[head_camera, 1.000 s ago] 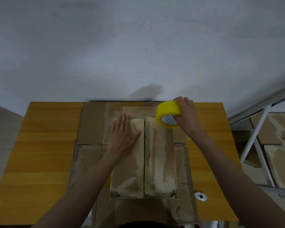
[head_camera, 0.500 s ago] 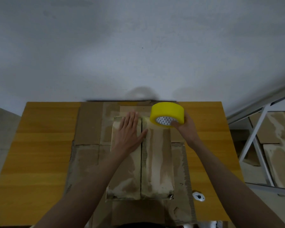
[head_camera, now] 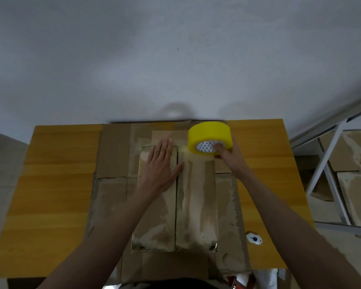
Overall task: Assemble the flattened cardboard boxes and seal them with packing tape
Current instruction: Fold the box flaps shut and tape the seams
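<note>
A folded-up cardboard box (head_camera: 196,201) stands in the middle of the table, its two top flaps closed along a centre seam. My left hand (head_camera: 161,165) lies flat, fingers spread, on the left flap near its far end. My right hand (head_camera: 229,155) grips a yellow roll of packing tape (head_camera: 208,136), thumb inside its patterned core, and holds it over the far right corner of the box. No tape strip shows on the seam.
Flattened cardboard sheets (head_camera: 113,155) lie under the box on the orange wooden table (head_camera: 54,184). A small white round object (head_camera: 254,238) sits near the table's front right. A grey metal rack (head_camera: 329,176) with more cardboard stands to the right. A white wall is behind.
My right hand turned the tape roll so its core faces me and moved it slightly left over the box's far corner. My left hand slid a little toward the seam.
</note>
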### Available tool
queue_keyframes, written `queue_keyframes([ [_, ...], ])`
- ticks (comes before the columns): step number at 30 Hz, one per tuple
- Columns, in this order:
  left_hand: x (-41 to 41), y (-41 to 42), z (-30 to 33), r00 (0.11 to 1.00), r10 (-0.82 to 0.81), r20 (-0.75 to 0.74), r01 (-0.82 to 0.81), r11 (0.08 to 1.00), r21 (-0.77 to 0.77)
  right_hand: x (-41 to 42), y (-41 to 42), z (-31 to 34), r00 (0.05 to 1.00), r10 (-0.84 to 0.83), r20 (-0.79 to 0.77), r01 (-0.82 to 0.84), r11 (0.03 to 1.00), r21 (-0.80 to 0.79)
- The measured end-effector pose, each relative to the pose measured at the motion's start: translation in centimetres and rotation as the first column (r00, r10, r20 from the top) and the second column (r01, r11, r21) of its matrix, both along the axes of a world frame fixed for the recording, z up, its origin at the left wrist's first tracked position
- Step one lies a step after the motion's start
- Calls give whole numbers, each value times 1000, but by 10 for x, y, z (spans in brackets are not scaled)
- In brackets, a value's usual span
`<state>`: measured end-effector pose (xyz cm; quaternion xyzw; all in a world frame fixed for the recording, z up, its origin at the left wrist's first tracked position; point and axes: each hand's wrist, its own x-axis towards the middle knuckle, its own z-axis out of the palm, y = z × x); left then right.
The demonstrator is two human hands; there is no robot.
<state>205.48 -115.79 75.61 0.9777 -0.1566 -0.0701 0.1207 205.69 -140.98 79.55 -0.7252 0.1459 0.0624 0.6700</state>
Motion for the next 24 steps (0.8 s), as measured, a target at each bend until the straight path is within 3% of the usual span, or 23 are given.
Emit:
queue_keyframes([
  [6, -27, 13, -5, 999, -20, 27, 19, 1000, 21, -26, 6, -8, 993, -38, 114, 48, 996, -80],
  [12, -25, 6, 0, 1000, -14, -13, 14, 1000, 5, -12, 1, -2, 976, -63, 209, 121, 952, -280],
  [17, -24, 8, 2, 999, -23, -30, 24, 999, 39, -16, -49, 7, 951, -50, 306, 193, 866, -461],
  [21, -24, -4, 4, 997, -16, -75, 21, 998, 61, -22, -75, 5, 961, 33, 274, 136, 809, -572],
  [24, -24, -16, 6, 998, 1, -63, 2, 998, 57, -24, -74, -1, 963, 33, 269, 130, 814, -567],
])
